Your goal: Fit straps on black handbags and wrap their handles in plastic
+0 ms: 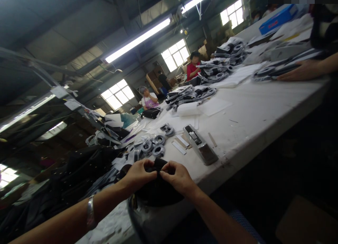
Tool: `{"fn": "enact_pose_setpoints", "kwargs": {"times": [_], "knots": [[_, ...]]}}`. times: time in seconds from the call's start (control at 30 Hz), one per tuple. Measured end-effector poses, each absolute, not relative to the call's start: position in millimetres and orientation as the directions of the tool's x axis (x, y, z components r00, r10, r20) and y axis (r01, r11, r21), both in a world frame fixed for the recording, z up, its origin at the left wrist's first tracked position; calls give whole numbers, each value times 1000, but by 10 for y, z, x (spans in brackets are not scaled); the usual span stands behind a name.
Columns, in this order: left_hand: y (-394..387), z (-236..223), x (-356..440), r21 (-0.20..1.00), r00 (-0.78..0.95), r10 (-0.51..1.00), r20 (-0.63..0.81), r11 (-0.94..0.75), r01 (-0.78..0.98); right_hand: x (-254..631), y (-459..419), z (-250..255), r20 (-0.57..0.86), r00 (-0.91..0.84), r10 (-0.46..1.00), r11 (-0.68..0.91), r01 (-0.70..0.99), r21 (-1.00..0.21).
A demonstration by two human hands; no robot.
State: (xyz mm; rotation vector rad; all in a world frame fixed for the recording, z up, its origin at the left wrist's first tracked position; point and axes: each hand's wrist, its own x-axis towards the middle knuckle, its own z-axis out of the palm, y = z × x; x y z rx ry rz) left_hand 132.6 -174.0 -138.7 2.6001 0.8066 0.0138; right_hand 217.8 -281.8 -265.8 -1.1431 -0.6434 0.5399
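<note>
My left hand (138, 174) and my right hand (180, 177) meet at the near table edge. Both pinch the top of a dark black bag (160, 194), thumbs nearly touching. Its lower part is in deep shadow, so its details are hard to make out. A dark strap (134, 217) hangs down on its left side. Just beyond my hands lie several coiled straps (158, 151) in greyish wrapping. To the right of them sits a tape dispenser (200, 145), with a few thin strips (179, 147) beside it.
A long white table (253, 113) runs to the right. Stacks of wrapped bags (188, 94) line its far side, near white paper sheets (215, 106). Black bags (79, 166) are heaped at left. A co-worker's hand (298, 70) rests on a bundle at right; other people sit farther back.
</note>
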Motion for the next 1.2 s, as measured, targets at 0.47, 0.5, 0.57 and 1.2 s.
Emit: {"fn": "enact_pose_setpoints", "kwargs": {"times": [0.47, 0.5, 0.57, 1.2], "knots": [[-1825, -1550, 1302, 315, 844, 534, 46, -810, 495, 2151, -2765, -2679, 140, 731, 668, 277, -70, -958], [-1837, -1565, 1284, 317, 851, 524, 49, -816, 484, 2176, -2749, -2692, 140, 729, 670, 280, -73, -957], [-1872, -1584, 1255, 337, 876, 480, 44, -833, 439, 2221, -2737, -2720, 148, 731, 666, 288, -69, -955], [-1724, -1611, 1190, 516, 896, 444, 14, -771, 374, 2121, -3006, -2604, 258, 701, 664, 146, 217, -965]]}}
